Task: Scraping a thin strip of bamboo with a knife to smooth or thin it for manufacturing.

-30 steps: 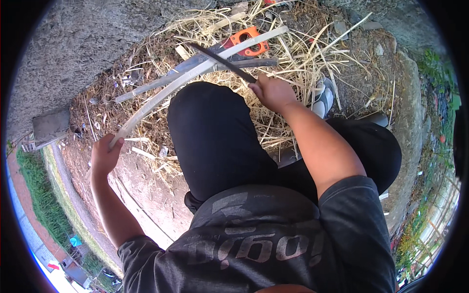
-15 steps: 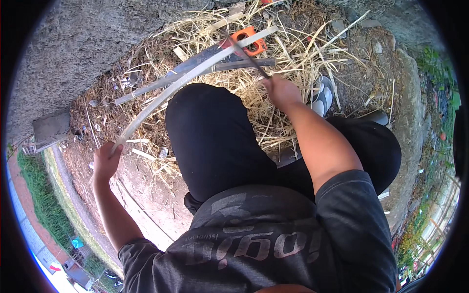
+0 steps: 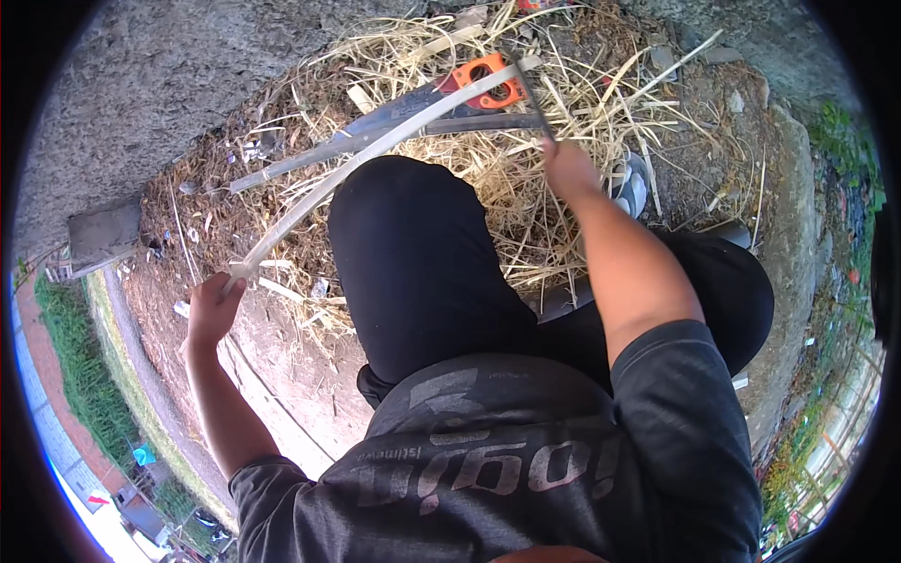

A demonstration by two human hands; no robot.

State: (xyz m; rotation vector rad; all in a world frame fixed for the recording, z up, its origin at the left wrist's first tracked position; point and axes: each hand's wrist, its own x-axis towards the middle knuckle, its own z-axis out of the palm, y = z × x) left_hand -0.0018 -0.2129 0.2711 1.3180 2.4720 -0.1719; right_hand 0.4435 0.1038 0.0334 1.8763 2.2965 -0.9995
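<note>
My left hand (image 3: 212, 307) grips the near end of a long pale split strip (image 3: 361, 159), which runs up and to the right across my raised knee toward the straw pile. My right hand (image 3: 567, 167) is closed on the handle of a thin dark blade (image 3: 531, 97) whose tip meets the far end of the strip. A handsaw with an orange handle (image 3: 488, 81) and grey blade lies on the straw just beyond, under the strip.
Dry straw and shavings (image 3: 526, 216) cover the ground around my legs. A grey concrete wall (image 3: 141, 84) rises at upper left with a flat grey block (image 3: 103, 235) beside it. A grey shoe (image 3: 633, 186) shows by my right forearm; greenery lines the right edge.
My right hand has moved the blade up and to the right, from mid-strip to its far end near the saw handle. My left hand has kept hold of the strip.
</note>
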